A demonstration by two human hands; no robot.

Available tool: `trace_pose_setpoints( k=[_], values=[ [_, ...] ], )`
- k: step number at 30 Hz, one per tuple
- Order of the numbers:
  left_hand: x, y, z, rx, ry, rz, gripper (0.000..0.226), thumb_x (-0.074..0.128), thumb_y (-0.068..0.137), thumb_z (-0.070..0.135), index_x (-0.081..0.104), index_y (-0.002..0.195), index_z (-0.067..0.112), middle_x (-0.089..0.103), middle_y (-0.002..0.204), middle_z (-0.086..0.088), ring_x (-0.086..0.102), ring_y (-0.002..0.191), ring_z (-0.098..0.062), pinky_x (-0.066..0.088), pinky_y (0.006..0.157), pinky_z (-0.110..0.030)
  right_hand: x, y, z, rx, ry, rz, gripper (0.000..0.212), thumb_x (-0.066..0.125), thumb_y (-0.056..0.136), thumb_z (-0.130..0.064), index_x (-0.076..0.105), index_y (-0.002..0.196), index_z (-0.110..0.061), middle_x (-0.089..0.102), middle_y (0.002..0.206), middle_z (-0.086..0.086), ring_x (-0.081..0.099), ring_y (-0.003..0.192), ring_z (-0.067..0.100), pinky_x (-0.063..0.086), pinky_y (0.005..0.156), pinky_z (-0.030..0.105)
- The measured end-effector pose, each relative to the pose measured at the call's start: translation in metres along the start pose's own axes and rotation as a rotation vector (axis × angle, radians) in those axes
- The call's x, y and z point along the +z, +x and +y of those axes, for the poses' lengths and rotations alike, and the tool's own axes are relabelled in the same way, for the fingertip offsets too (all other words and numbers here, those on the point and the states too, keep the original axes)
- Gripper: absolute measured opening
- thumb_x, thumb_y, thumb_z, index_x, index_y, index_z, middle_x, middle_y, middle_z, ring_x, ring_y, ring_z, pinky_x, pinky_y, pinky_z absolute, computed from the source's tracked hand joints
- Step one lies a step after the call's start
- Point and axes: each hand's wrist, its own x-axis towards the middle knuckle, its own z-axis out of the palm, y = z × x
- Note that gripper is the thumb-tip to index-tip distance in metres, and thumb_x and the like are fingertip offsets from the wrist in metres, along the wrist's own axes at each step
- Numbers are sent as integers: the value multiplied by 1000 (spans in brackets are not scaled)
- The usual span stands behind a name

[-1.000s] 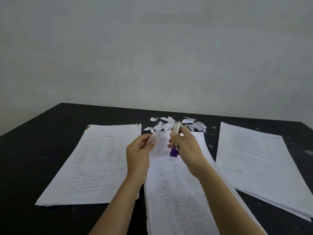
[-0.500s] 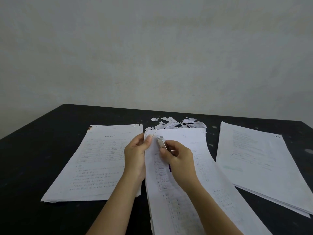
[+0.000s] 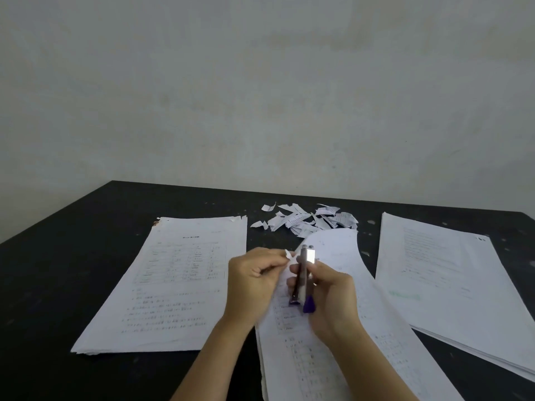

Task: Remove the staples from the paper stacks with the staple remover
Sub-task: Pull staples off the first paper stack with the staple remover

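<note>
A plain office or study corner, by the look of it — a black table set against a bare pale wall, bearing a left stack, a middle stack and a right stack of printed forms, with torn paper scraps heaped near its far edge.

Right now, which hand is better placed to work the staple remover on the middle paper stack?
The right hand: it holds the staple remover over the middle stack. The left hand is busy pinching a small white bit of paper beside it.
</note>
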Motion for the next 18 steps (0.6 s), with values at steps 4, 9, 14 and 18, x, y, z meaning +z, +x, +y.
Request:
trace_pose_setpoints(
  k=[4,9,14,18],
  values=[
    [14,-10,1,262,224,52,19,62,70,-15,74,79,-3,73,85,-5,62,78,-10,53,66,-21,-2,2,-3,36,198,75,35,56,56,-15,61,87,1,61,64,12,54,50,23,45,56,32],
    [20,-19,2,343,394,109,17,58,79,-6,73,88,-3,73,89,-10,63,82,-15,52,71,-25,-1,3,5,-3,260,137,24,49,61,-12,54,82,-1,57,59,10,50,48,23,43,57,31],
    [12,-8,1,99,247,253,29,63,74,-20,71,95,-2,67,93,-1,61,91,-4,49,81,-9,-2,5,9,-27,232,195,13,44,78,-12,53,79,-3,55,56,8,50,46,20,43,52,30],
    [5,-6,-4,119,207,235,27,55,64,-23,70,61,-1,68,82,0,66,79,-9,50,72,-7,-1,4,9,-48,119,207,13,47,79,-11,56,80,-1,56,56,10,53,46,20,45,51,31]
  ],
)
